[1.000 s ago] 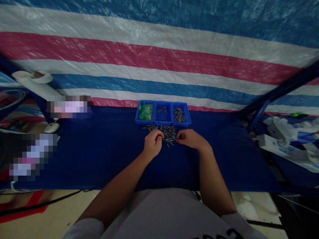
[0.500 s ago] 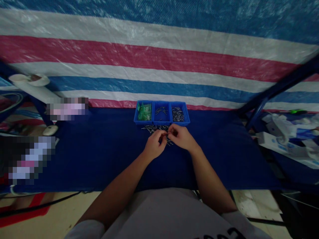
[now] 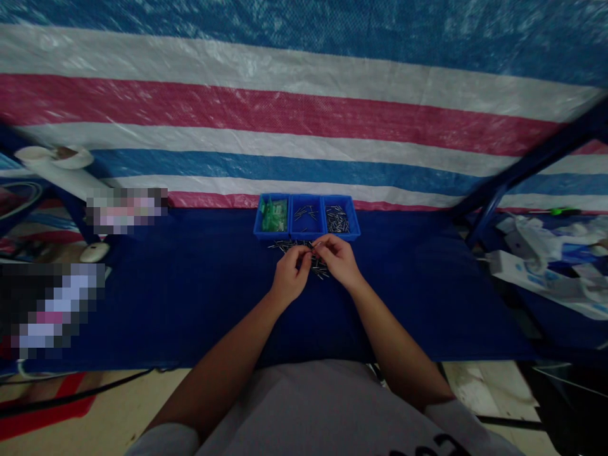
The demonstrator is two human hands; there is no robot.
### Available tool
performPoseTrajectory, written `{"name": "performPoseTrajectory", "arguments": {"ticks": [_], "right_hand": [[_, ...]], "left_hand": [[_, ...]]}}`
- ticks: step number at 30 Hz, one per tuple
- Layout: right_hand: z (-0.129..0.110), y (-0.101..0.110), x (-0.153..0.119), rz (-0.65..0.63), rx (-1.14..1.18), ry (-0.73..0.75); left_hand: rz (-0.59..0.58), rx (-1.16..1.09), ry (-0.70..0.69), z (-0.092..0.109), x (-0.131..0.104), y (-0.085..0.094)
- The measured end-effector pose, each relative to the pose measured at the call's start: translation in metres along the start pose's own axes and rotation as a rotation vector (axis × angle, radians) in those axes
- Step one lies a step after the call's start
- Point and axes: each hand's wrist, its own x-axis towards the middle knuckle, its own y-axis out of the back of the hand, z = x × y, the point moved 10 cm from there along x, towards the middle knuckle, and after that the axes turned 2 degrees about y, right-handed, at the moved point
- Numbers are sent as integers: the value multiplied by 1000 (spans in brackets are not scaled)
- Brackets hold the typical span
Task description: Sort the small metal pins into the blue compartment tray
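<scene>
My left hand (image 3: 291,273) and my right hand (image 3: 338,258) meet over a loose pile of thin metal pins (image 3: 319,271) on the dark blue tabletop. Fingertips of both hands are pinched together around what looks like one thin pin (image 3: 311,246), mostly hidden by the fingers. Just behind the pile stand three joined blue bins. Green-tinted small packets fill the left bin (image 3: 257,223). A few pins lie in the middle bin (image 3: 304,232), and many shorter-looking metal pieces are heaped in the right bin (image 3: 354,215).
A striped plastic sheet (image 3: 304,114) hangs behind the table (image 3: 199,285). At the right, beyond a blue metal frame (image 3: 484,215), lie white boxes and wrappings (image 3: 532,272). A white roll (image 3: 61,168) and a white rounded object (image 3: 94,252) are at the left, near blurred-out items.
Both hands have shifted slightly left, still meeting at the fingertips. My right hand's fingers are now stretched further over the pile. The bins look the same.
</scene>
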Motion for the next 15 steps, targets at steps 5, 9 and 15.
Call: {"name": "performPoseTrajectory", "arguments": {"ticks": [5, 9, 15], "right_hand": [[-5, 4, -2, 57, 5, 53], [-5, 0, -3, 59, -20, 56], [-6, -4, -4, 56, -137, 95]], "left_hand": [[39, -12, 33, -5, 2, 6], [98, -36, 97, -14, 5, 15], [155, -76, 165, -24, 7, 21]]}}
